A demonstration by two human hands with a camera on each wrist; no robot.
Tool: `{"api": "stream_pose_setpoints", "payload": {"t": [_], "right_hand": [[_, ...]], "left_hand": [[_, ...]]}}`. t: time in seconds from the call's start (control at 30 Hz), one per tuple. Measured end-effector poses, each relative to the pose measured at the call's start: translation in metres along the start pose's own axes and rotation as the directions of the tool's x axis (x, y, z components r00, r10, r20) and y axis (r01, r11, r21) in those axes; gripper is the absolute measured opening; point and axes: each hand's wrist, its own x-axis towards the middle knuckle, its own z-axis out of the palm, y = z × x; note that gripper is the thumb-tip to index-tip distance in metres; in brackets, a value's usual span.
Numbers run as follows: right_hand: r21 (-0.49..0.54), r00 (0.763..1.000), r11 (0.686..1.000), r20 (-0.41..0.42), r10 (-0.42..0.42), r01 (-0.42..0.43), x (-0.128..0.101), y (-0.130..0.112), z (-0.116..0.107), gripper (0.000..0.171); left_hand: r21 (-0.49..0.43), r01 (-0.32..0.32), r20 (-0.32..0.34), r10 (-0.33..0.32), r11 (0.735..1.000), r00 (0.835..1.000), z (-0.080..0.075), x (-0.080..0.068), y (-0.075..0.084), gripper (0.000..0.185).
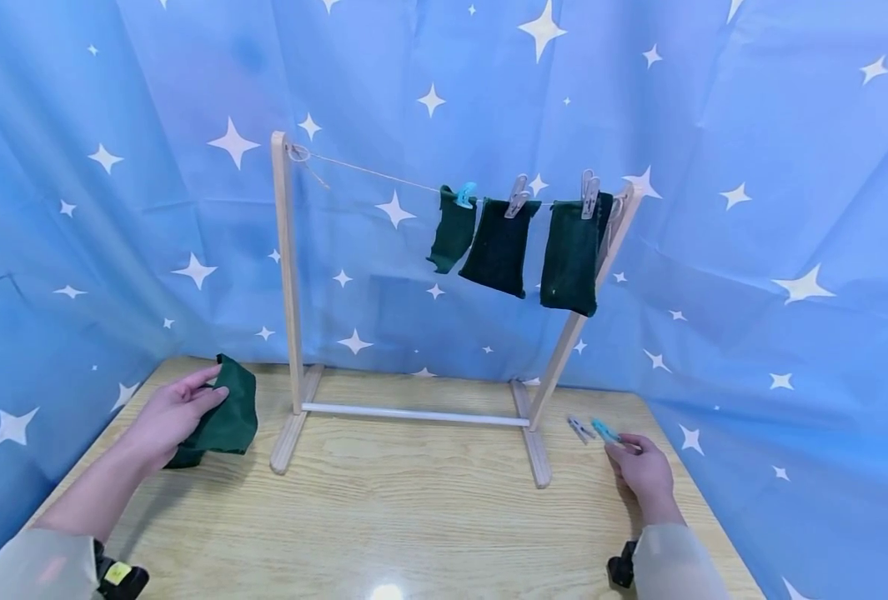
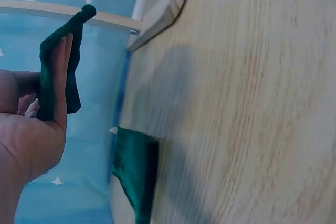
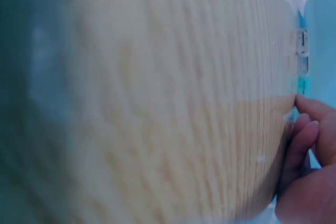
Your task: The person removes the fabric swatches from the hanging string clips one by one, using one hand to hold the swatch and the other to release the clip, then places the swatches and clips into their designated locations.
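Note:
At the left of the table, my left hand (image 1: 169,421) pinches a dark green cloth (image 1: 237,408) between thumb and fingers, raised above the tabletop. Another green cloth (image 2: 139,169) lies below it in the left wrist view. Over at the right, my right hand (image 1: 646,471) pinches the near end of a light-blue clothespin (image 1: 604,431) low over the table. Beside that lies a grey clothespin (image 1: 581,430). Three green cloths hang from the string (image 1: 383,176), including a small one (image 1: 454,229) under a blue clothespin (image 1: 465,196) and a middle one (image 1: 499,250) under a grey clothespin.
A wooden drying frame (image 1: 288,275) stands at the back of the table, with a white lower bar (image 1: 413,413) and feet reaching forward. Blue star-patterned curtains (image 1: 383,317) enclose the wood-grain table (image 1: 413,517) at the back and sides.

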Motion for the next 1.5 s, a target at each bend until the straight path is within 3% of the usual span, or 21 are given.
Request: {"api": "stream_pose_setpoints", "payload": {"t": [0.2, 0.37, 0.43, 0.6, 0.8, 0.87, 1.0, 1.1, 1.17, 1.23, 1.3, 1.37, 1.5], "right_hand": [[0.006, 1.000, 1.000, 0.001, 0.010, -0.010, 0.000, 0.002, 0.003, 0.061], [-0.001, 1.000, 1.000, -0.016, 0.007, -0.007, 0.000, 0.004, 0.005, 0.060], [-0.001, 1.000, 1.000, -0.019, 0.010, -0.010, 0.000, 0.005, 0.005, 0.059], [-0.002, 1.000, 1.000, -0.023, 0.010, -0.011, 0.002, 0.006, 0.005, 0.059], [-0.025, 0.999, 1.000, -0.047, 0.007, -0.009, 0.000, 0.004, 0.004, 0.057], [-0.033, 0.999, 0.999, -0.048, 0.005, -0.006, -0.001, 0.004, 0.004, 0.057], [-0.042, 0.999, 0.999, -0.046, -0.001, 0.000, -0.001, 0.004, 0.005, 0.058], [-0.043, 0.999, 0.999, -0.044, 0.002, -0.004, -0.001, 0.004, 0.004, 0.058], [-0.041, 0.999, 0.999, -0.043, -0.002, 0.000, 0.000, 0.004, 0.004, 0.058], [-0.045, 0.999, 0.999, -0.045, -0.004, 0.002, 0.000, 0.004, 0.004, 0.057], [-0.049, 0.999, 0.999, -0.051, -0.004, 0.001, -0.001, 0.004, 0.005, 0.058], [-0.051, 0.999, 0.999, -0.049, -0.002, 0.000, -0.001, 0.004, 0.006, 0.059], [-0.049, 0.999, 0.999, -0.041, 0.004, -0.006, -0.002, 0.005, 0.007, 0.060]], "left_hand": [[0.062, -0.004, 0.031, 0.002, 0.998, 1.000, 0.006, 0.019, -0.006, 0.071], [0.057, -0.018, 0.106, 0.012, 0.998, 0.994, 0.012, 0.035, -0.004, 0.069], [0.111, -0.017, 0.122, 0.003, 0.994, 0.993, 0.013, 0.039, -0.008, 0.067], [0.337, -0.006, 0.089, -0.025, 0.941, 0.996, 0.014, 0.039, -0.017, 0.062], [0.428, -0.006, 0.073, -0.028, 0.904, 0.997, 0.022, 0.027, -0.006, 0.074], [0.485, -0.006, 0.069, -0.032, 0.874, 0.997, 0.024, 0.022, -0.001, 0.079], [0.645, -0.018, 0.047, -0.016, 0.764, 0.999, 0.026, 0.014, 0.007, 0.082], [0.743, -0.073, 0.049, 0.054, 0.665, 0.997, 0.025, 0.013, 0.009, 0.074], [0.764, -0.127, 0.082, 0.099, 0.633, 0.992, 0.024, 0.015, 0.007, 0.067], [0.752, -0.185, 0.141, 0.119, 0.632, 0.983, 0.025, 0.019, 0.004, 0.067], [0.714, -0.223, 0.210, 0.101, 0.664, 0.972, 0.026, 0.023, 0.000, 0.071], [0.680, -0.220, 0.250, 0.061, 0.700, 0.966, 0.028, 0.025, -0.004, 0.078], [0.673, -0.213, 0.269, 0.034, 0.708, 0.963, 0.028, 0.025, -0.008, 0.084]]}}
